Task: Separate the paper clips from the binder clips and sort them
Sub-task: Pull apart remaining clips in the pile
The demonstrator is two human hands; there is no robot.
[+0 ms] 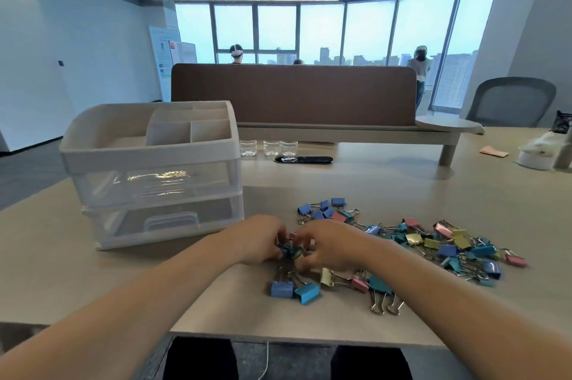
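Cool window backlight, wide-angle edge distortion

no text, brand or number can be read in this office view. the tall white poster board (161,64) standing against the far left wall carries printed blocks and small green marks, all too small and blurred to make out. the white panel (185,53) just beside it bears an orange-red patch at its upper left corner, and whatever lettering is on that is equally illegible.

Clear cups (271,148) stand before a brown divider (294,95), grey chair (510,101) far right.
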